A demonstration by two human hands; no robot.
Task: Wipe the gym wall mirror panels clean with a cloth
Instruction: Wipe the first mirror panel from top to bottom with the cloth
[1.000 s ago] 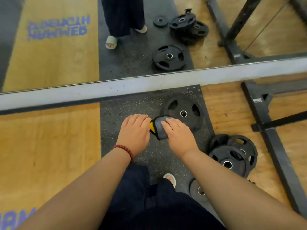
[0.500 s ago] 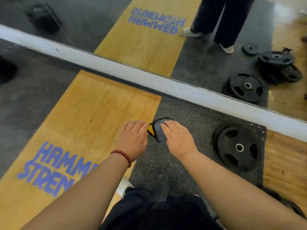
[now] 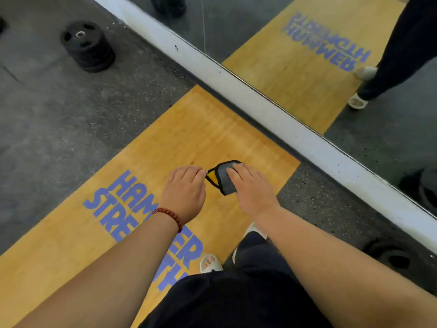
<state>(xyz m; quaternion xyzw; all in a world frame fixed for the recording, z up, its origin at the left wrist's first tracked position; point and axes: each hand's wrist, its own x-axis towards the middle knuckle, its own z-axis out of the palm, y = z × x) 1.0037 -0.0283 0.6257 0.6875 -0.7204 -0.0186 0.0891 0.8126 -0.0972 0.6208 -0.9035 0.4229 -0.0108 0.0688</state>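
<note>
Hands grip a folded grey-and-yellow cloth (image 3: 224,177): left hand (image 3: 185,194) pinching, right hand (image 3: 251,188) curled over it.

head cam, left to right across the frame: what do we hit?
Stack of weight plates → left hand → cloth, pinched by both hands → right hand → reflected sandal in the mirror.

"HAMMER STRENGTH" is printed in blue on the wooden floor platform (image 3: 189,138), partly covered; it is seen reversed in the mirror (image 3: 307,55).
</note>
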